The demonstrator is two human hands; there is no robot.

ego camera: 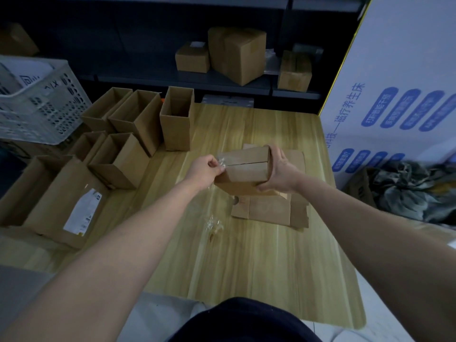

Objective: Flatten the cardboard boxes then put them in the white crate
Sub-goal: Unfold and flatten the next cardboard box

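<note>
The small box [243, 169] is held above the middle of the table [246, 255], its top seam facing up. The right hand [278, 171] is wrapped round the box's right end, and the left hand [206, 169] pinches a strip of clear tape [221, 162] at the left end of the seam.

The tape could snap short and leave the flaps sealed. A hard pull could also tug the box out of the one-handed hold, dropping it onto the flattened cardboard [269, 211] just below. A loose wad of tape [214, 224] on the near table may stick to whatever slides over it.

The open boxes [176, 119] stand far left, and the white crate [42, 99] sits beyond them.

Writing: the big white carton [394, 82] on the right reads 磁疗养生床 — the text in its blue ovals is too blurred to read. The shipping label [82, 211] at near left is also unreadable.
</note>
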